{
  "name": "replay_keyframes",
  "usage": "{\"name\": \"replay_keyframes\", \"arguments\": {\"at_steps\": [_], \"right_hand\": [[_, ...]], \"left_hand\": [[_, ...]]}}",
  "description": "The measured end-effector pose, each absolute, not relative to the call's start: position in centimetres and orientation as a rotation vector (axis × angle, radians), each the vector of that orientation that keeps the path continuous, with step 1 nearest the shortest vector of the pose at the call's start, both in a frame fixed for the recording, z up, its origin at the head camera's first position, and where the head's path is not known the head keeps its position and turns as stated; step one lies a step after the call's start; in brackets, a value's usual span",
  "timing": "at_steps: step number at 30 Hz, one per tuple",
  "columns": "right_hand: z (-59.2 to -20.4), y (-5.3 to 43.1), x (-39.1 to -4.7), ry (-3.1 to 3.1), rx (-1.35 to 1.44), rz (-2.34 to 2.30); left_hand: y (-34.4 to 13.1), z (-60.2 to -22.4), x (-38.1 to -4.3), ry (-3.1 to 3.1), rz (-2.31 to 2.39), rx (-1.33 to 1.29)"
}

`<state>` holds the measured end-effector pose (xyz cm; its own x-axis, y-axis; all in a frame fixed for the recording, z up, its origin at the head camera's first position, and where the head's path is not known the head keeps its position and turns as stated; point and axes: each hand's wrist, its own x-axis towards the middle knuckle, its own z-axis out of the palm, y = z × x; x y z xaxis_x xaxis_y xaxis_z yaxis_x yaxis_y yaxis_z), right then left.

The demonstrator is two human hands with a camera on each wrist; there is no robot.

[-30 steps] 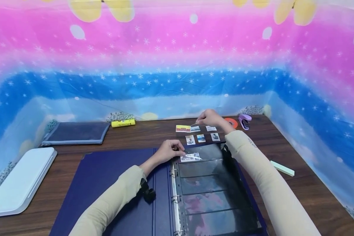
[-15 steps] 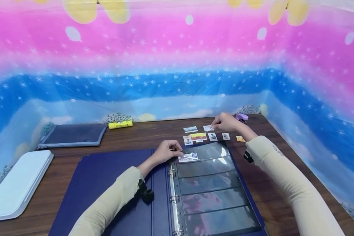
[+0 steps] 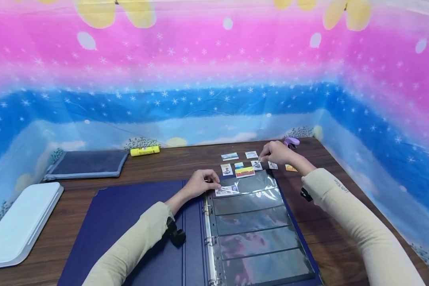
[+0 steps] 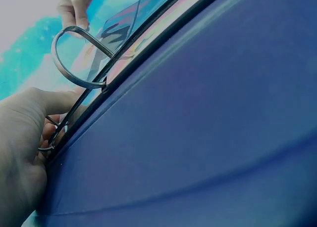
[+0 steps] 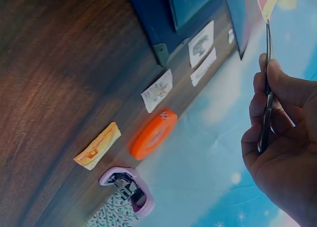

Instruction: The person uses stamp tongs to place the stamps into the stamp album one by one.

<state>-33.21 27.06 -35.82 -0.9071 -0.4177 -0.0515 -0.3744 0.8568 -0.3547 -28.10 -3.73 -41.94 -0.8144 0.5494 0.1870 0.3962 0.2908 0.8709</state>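
Observation:
My right hand point(image 3: 277, 153) grips metal tweezers point(image 5: 268, 88), whose tips hold a yellow and red stamp point(image 3: 244, 172) just above the top of the stamp album page point(image 3: 252, 204). At that page's upper left corner, my left hand point(image 3: 201, 182) pinches the clear sleeve, thumb on top and fingers underneath. One pale stamp point(image 3: 227, 190) shows in the top pocket, beside the left fingertips. The page sits on metal rings point(image 4: 62, 54) in an open dark blue binder point(image 3: 139, 226). Several loose stamps, one of them blue-green point(image 3: 230, 156), lie on the table behind the binder.
A purple stapler point(image 3: 291, 142) and an orange tape roll point(image 5: 153, 134) are at the back right. On the left are a white case point(image 3: 23, 224), a dark zip pouch point(image 3: 87, 163) and a yellow glue stick point(image 3: 145, 151). A patterned cloth surrounds the table.
My right hand has moved right, then slightly down, carrying the stamp in the tweezers from the loose stamps toward the page's top edge. My left hand keeps its pinch on the sleeve.

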Motion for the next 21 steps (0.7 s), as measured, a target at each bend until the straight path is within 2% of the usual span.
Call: {"name": "replay_keyframes", "arguments": {"at_steps": [13,21], "right_hand": [[-36.5,28.0,-32.3,2.886,-0.704,-0.526],[-36.9,28.4,-31.9,2.835,-0.686,-0.583]], "left_hand": [[-3.7,-42.0,-28.2,2.388,1.55,0.88],[-3.5,-44.6,-29.9,2.421,1.562,0.87]]}}
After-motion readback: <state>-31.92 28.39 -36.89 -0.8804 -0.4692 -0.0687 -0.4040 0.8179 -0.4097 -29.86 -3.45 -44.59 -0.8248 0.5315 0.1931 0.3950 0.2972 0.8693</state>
